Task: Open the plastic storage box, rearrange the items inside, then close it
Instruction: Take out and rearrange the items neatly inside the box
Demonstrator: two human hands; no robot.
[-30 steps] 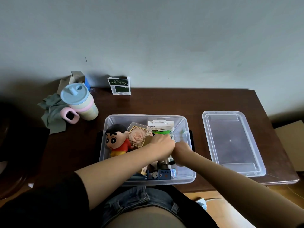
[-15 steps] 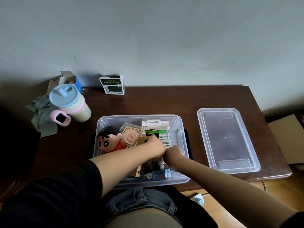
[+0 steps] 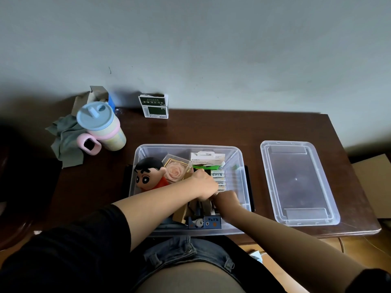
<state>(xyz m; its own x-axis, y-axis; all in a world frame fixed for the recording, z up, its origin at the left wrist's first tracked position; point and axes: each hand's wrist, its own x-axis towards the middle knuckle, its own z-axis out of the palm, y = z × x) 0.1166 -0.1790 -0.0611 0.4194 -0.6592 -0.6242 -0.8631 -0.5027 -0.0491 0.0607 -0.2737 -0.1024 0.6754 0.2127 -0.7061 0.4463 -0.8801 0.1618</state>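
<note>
The plastic storage box [image 3: 191,188] is seen open on the dark worktop [image 3: 211,127], close to its near edge, and its clear lid [image 3: 298,182] is laid flat to the right, apart from it. Both hands are lowered into the middle of the box. The left hand [image 3: 204,185] is curled with knuckles upward over the row of small white packs [image 3: 218,179]; the right hand [image 3: 226,200] is curled just beside it, nearer the front. What either hand has hold of cannot be told, since the fingertips are hidden among the items.

Several risks can be judged from here. The box is packed tightly: a cartoon figure [image 3: 151,174] is wedged at the left, a rose in a clear case [image 3: 176,171] is tilted against it, and a white carton [image 3: 207,158] is stood at the back. If something is pulled up sharply from the middle, the tilted case could be tipped or the white packs scattered. The small blue box [image 3: 204,222] at the front wall could be pushed over by a forearm. If items are left standing proud of the rim, the lid is unlikely to be seated. The box could also be nudged off the near edge.
</note>
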